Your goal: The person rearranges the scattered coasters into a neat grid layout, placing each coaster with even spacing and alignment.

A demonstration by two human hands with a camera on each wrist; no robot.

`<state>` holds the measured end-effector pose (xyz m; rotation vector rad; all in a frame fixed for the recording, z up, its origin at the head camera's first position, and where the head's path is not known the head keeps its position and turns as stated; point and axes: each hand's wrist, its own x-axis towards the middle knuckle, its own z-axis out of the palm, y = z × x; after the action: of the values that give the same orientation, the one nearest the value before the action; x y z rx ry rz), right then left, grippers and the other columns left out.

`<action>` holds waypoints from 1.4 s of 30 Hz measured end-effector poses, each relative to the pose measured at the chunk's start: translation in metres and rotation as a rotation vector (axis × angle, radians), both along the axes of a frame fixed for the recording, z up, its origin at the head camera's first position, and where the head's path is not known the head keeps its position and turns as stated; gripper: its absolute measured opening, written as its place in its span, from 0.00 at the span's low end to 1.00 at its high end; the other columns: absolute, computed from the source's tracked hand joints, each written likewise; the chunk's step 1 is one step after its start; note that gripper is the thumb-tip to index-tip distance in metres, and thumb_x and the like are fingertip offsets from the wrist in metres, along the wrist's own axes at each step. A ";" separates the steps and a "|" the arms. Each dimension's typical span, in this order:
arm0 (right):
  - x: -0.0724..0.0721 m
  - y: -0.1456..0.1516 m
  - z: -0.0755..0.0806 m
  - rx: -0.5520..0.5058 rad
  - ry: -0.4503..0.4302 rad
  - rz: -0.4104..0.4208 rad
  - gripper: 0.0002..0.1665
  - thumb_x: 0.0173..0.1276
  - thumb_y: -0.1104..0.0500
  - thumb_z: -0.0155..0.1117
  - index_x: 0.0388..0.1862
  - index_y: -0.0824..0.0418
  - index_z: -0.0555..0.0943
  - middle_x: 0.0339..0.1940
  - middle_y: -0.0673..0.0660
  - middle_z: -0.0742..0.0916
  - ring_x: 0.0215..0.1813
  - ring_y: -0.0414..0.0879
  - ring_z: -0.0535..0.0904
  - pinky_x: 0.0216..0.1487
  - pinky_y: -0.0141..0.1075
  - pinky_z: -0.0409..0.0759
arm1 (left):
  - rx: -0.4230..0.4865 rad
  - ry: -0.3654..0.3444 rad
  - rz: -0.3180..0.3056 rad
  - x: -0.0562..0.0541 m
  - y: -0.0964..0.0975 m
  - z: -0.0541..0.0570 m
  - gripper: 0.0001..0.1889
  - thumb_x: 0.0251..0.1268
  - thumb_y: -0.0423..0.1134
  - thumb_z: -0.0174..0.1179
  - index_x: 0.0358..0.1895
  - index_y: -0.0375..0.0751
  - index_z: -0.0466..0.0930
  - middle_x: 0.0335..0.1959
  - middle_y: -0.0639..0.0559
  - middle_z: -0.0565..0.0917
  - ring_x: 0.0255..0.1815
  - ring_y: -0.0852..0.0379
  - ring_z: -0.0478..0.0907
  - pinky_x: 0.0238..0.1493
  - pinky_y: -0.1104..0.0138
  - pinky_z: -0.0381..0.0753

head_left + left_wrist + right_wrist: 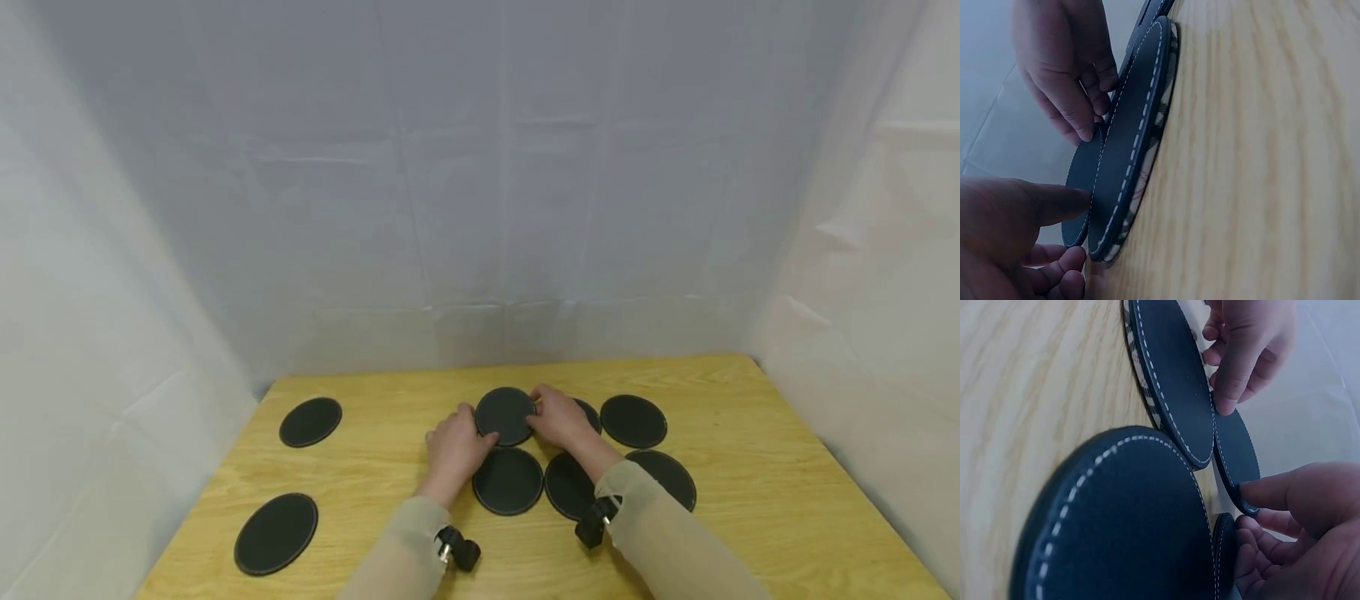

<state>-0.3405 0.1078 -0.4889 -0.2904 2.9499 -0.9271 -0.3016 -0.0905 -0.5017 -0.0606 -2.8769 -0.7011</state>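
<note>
Both hands pinch one round black coaster [506, 415] with white edge stitching, near the table's back edge. My left hand [456, 450] has it at the left edge, thumb on top and fingers at the side. Opposite, my right hand [558, 417] grips the right edge the same way, its thumb [1266, 490] on the upper face. Directly in front lies another coaster [507, 483], overlapped by the held one in the left wrist view. Beside that, a coaster [567, 487] is partly hidden by the right wrist. A further coaster [589, 414] shows behind the right hand.
Two more coasters, a back one [633, 421] and a front one [671, 479] partly under the right sleeve, lie at the right. At the left are a back coaster [311, 422] and a front coaster [276, 533]. White sheeting [480, 208] encloses the wooden table [795, 500].
</note>
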 end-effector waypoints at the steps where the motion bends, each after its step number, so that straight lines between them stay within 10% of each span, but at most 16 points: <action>1: 0.000 0.001 0.000 0.001 0.002 0.007 0.22 0.80 0.60 0.71 0.67 0.67 0.81 0.44 0.57 0.87 0.44 0.51 0.84 0.52 0.52 0.83 | -0.005 -0.004 0.003 0.000 0.000 0.000 0.27 0.68 0.51 0.79 0.57 0.34 0.82 0.47 0.38 0.90 0.47 0.37 0.87 0.49 0.43 0.76; 42: -0.003 0.013 -0.003 0.065 0.003 0.087 0.20 0.79 0.66 0.70 0.66 0.68 0.85 0.49 0.59 0.88 0.53 0.55 0.85 0.59 0.53 0.83 | -0.054 -0.018 -0.030 0.004 0.005 -0.002 0.25 0.74 0.51 0.74 0.59 0.31 0.85 0.50 0.36 0.88 0.52 0.37 0.85 0.52 0.43 0.72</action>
<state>-0.3437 0.1206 -0.4916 -0.4143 2.9368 -0.8192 -0.2978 -0.0860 -0.5034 -0.1058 -2.9174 -0.6329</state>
